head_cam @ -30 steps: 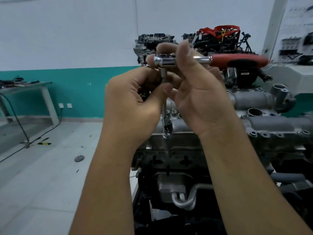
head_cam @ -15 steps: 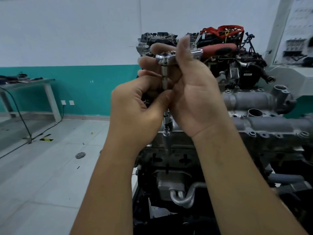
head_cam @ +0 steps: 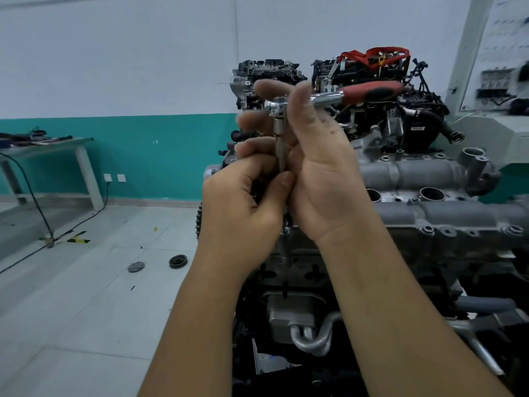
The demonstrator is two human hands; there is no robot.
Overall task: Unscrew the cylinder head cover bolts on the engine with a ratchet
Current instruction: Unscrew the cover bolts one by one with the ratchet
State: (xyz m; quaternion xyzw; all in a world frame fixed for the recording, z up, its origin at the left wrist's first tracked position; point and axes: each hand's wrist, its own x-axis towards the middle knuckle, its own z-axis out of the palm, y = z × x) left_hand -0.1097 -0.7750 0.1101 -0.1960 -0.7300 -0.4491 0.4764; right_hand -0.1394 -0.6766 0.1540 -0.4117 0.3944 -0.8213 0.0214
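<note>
A chrome ratchet point(head_cam: 329, 97) with a red and black handle point(head_cam: 372, 91) stands on a long vertical extension bar point(head_cam: 279, 144) over the near left corner of the grey cylinder head cover point(head_cam: 429, 216). My right hand point(head_cam: 317, 167) wraps its fingers and thumb round the ratchet head. My left hand point(head_cam: 246, 207) pinches the extension bar lower down between thumb and fingers. The socket and the bolt under it are mostly hidden behind my hands. Other cover bolts point(head_cam: 426, 230) sit along the near flange to the right.
Two more engines point(head_cam: 372, 90) stand behind this one. A white table point(head_cam: 57, 150) with tools is at far left, a cable trailing over the tiled floor. Two round discs point(head_cam: 177, 261) lie on the floor. A white bench and wall panel point(head_cam: 498, 81) are at the right.
The ratchet handle has swung from pointing right toward the far right, away from me. Both hands keep their hold on the tool. The camera has shifted a little.
</note>
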